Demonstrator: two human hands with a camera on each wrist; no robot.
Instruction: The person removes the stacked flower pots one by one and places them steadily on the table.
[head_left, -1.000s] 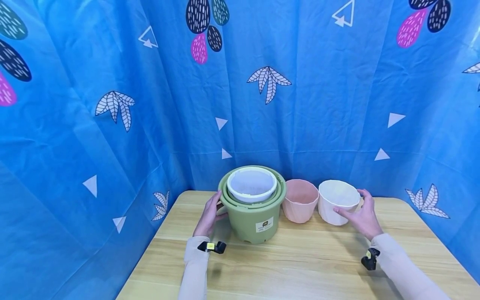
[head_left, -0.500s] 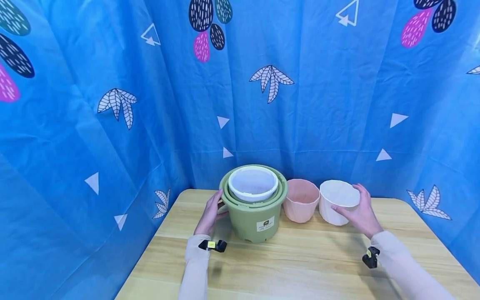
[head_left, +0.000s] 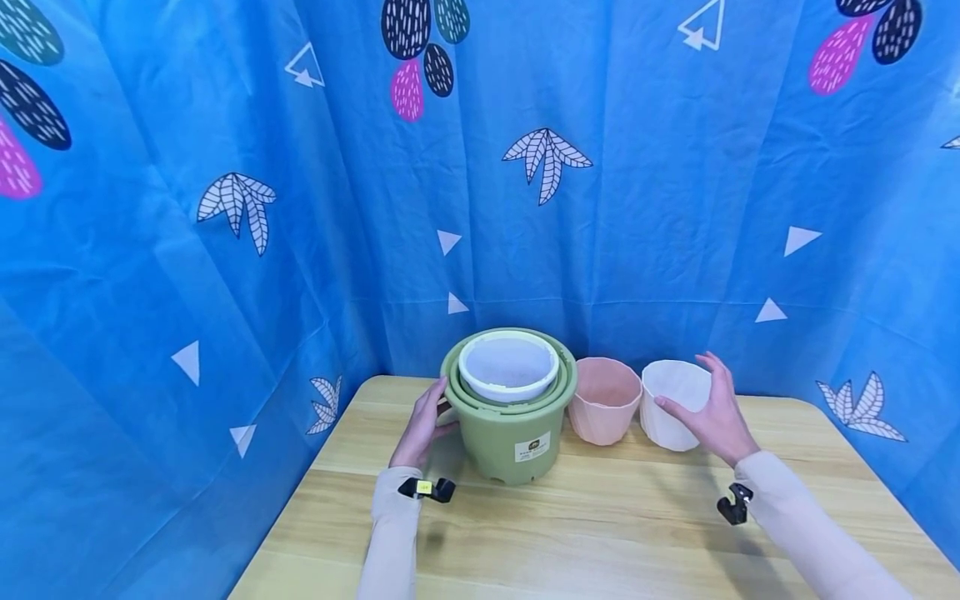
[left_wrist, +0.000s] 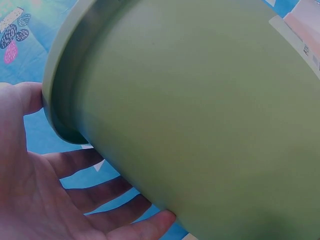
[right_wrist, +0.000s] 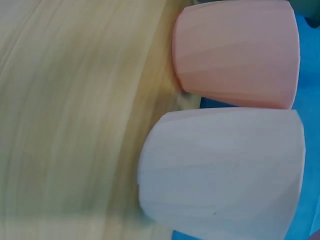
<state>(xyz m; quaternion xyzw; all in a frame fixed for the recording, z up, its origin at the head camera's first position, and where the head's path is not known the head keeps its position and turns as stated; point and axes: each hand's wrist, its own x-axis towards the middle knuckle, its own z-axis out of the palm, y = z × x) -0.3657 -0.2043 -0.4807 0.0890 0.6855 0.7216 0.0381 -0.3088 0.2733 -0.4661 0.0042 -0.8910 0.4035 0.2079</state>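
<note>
A large green plant pot [head_left: 510, 454] with a label stands upright on the table. Nested inside are a smaller green pot and, on top, a white pot [head_left: 508, 360]. My left hand [head_left: 422, 421] touches the large pot's left side. In the left wrist view its thumb meets the rim while fairly straight fingers rest against the green wall. To the right stands a pink pot [head_left: 602, 423], and beside that a white faceted pot [head_left: 662, 435]. My right hand [head_left: 718, 417] hovers at this white pot's right side, thumb and fingers spread apart, gripping nothing.
The pots line up near the back edge of the wooden table [head_left: 540, 542]. A blue patterned curtain [head_left: 480, 250] hangs close behind and along the sides. Each forearm wears a black wrist mount.
My right hand has come up and slightly left off the white faceted pot's rim, its fingers letting go. The left hand keeps touching the green pot. The head view has shifted slightly.
</note>
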